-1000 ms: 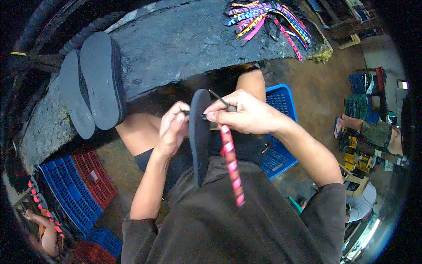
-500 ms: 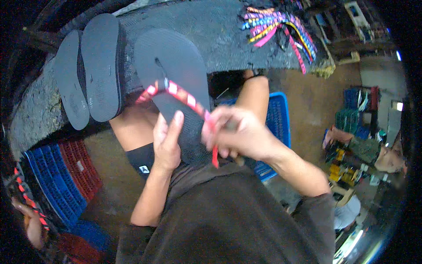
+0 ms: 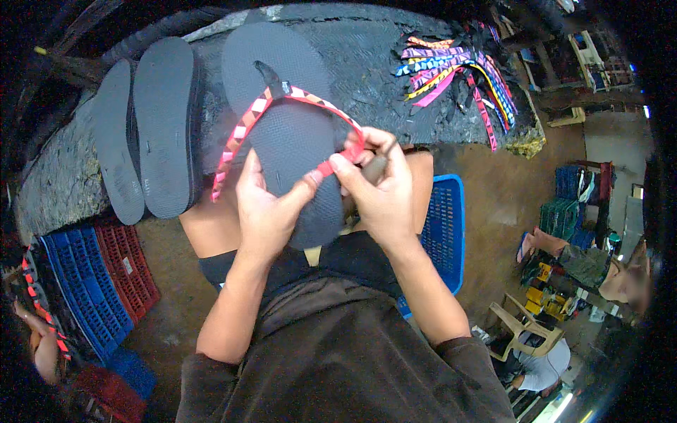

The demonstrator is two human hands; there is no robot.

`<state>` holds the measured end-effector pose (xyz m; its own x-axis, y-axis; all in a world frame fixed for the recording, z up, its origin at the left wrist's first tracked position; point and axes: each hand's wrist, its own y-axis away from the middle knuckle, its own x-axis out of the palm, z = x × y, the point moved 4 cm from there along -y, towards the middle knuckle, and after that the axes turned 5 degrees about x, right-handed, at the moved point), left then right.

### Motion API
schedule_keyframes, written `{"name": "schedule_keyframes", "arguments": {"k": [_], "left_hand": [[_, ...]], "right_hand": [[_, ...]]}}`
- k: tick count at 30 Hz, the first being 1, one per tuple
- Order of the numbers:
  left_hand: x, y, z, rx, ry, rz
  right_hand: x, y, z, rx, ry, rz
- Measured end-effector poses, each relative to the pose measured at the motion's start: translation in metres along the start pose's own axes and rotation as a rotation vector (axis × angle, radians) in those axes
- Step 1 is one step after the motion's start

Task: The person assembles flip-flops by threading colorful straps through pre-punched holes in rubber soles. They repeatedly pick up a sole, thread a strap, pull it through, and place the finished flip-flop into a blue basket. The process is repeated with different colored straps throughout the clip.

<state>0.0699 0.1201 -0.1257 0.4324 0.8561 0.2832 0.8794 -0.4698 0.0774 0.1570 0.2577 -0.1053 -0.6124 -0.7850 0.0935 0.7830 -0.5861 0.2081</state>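
Observation:
A dark grey flip-flop sole (image 3: pixel 289 162) lies tilted in front of me, its toe end over the workbench and its heel near my lap. My left hand (image 3: pixel 268 201) grips the sole at its left edge, fingers partly hidden, thumb stretched across to a strap end. Between my right hand's (image 3: pixel 381 187) thumb and fingers is pinched the right arm of a patterned pink, white and brown strap (image 3: pixel 243 125). The strap arches over the sole; its black toe piece (image 3: pixel 268 76) stands up at the middle, and its left arm hangs loose.
Two more grey soles (image 3: pixel 166 127) rest on the dark workbench (image 3: pixel 367 77) at left. Colourful straps (image 3: pixel 458 67) are piled at its right. A blue basket (image 3: pixel 451 233) stands by my right leg, blue and red crates (image 3: pixel 92 282) at lower left. Other people are at both sides.
My right hand has moved up and right with the strap, no longer blurred. My left thumb has swung across to the strap end. The strap now arches higher over the sole.

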Motion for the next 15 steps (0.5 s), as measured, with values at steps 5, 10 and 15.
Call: {"name": "schedule_keyframes", "arguments": {"k": [5, 10, 15], "left_hand": [[-0.004, -0.022, 0.013, 0.12, -0.298, -0.018], [-0.002, -0.022, 0.018, 0.116, -0.388, -0.032], [0.002, -0.013, 0.016, 0.277, -0.542, -0.042]], "right_hand": [[-0.005, 0.03, 0.003, -0.148, 0.597, 0.049], [-0.018, 0.037, -0.029, -0.18, 0.81, 0.18], [-0.006, 0.017, -0.025, -0.071, 1.169, 0.276]]}}
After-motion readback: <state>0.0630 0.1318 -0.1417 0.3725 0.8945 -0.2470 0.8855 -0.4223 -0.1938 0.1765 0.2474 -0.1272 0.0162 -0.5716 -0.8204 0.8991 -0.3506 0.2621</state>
